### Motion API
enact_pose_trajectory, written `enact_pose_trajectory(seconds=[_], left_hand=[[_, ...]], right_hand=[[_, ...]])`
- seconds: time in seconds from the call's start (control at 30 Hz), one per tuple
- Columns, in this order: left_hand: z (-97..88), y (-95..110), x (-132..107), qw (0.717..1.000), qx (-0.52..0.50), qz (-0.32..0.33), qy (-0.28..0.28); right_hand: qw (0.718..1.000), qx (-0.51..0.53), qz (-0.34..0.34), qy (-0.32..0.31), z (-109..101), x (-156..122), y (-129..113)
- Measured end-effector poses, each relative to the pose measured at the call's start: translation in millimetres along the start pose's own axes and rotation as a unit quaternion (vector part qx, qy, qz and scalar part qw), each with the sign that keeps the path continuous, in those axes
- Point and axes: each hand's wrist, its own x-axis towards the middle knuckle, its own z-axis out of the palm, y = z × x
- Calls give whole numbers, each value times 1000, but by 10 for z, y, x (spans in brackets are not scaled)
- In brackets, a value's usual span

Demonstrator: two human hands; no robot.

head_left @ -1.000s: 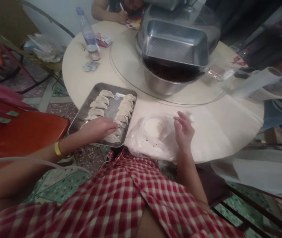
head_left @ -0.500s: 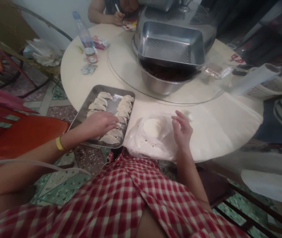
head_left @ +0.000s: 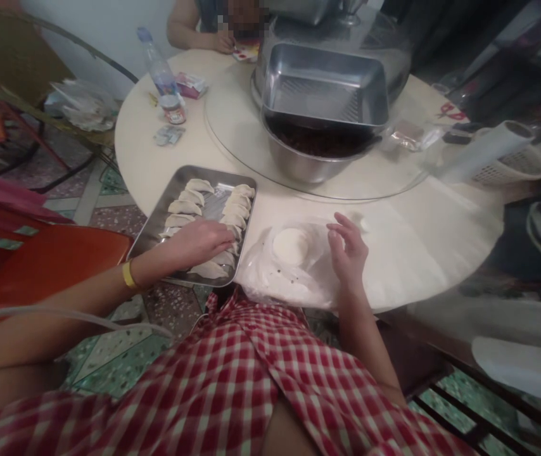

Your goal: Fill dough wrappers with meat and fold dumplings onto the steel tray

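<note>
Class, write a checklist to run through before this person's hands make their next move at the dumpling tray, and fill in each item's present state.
1. Left hand on the dumplings: ok, it lies on those nearest the person.
2. Left hand's grip on a dumpling: cannot tell, the fingers hide it.
3. Tray fully on the table: not ok, its near corner overhangs the edge.
4. Free room on the tray: ok, a bare strip runs between the two rows.
5. Right hand empty: ok, open, holding nothing.
6. Wrapper stack close to the right hand: ok, it lies on the plastic bag beside it.
</note>
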Motion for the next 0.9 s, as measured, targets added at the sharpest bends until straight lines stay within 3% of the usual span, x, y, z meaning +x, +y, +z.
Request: enact_pose_trajectory(seconds=[0.23, 0.4, 0.6, 0.9], left_hand=[[7, -36, -40, 999, -23, -19, 20], [-100, -21, -274, 994, -49, -91, 37], [34, 96, -582, 991, -89, -88, -46], [51, 171, -505, 996, -23, -65, -52]], right_hand=[[1000, -4, -2, -3, -6, 9, -7], [1000, -2, -4, -1, -11, 12, -5], [1000, 9, 17, -7, -4, -3, -7], [1000, 2, 2, 0, -9, 2, -2]])
